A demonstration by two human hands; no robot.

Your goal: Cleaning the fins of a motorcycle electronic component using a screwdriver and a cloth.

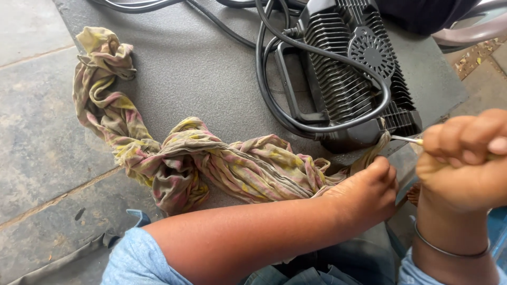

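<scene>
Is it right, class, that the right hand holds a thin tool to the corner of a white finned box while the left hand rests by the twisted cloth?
Not quite: the head view shows the finned box is black, not white. The rest stands: the right hand holds a thin tool to its corner, and the left hand rests by the twisted cloth.

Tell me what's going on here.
A person sits over a black finned box on a grey slab. The right hand holds a thin tool, its tip at the box's near corner. The left hand rests by that corner on a twisted rag. Black cables loop around the box.
</scene>
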